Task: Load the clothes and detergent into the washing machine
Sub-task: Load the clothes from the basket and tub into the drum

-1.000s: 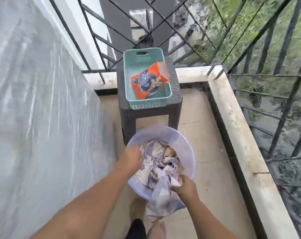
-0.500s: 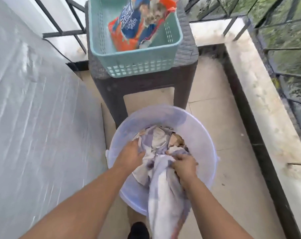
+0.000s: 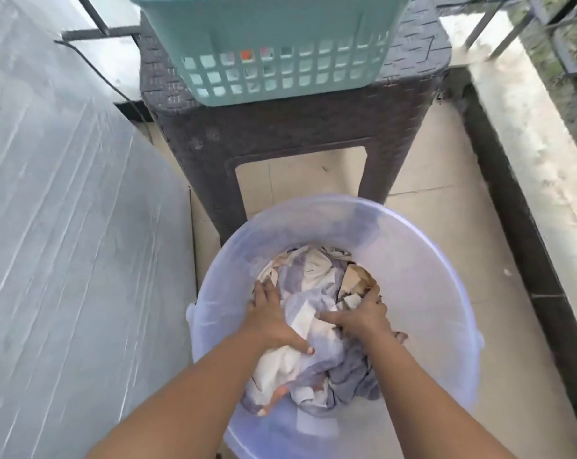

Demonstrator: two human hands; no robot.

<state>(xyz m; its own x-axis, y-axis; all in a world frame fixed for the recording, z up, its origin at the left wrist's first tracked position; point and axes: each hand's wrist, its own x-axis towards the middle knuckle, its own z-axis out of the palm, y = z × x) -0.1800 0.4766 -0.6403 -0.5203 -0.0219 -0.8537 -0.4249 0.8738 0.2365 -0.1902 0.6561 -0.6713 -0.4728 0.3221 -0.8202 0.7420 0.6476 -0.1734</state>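
Moved: draped cloth is back inside the tub; both hands now bracket the heap.
Clothes: loose bundle in tub bottom, on the floor before the table.
Left hand: flat, fingers straight, pressing heap's left side.
Right hand: fingers curled into heap's right side.
Handling: likely soft, light, floppy; scoop from beneath at both sides.

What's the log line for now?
left hand: rests on clothes | right hand: grips clothes | clothes: in tub | basket: on stool
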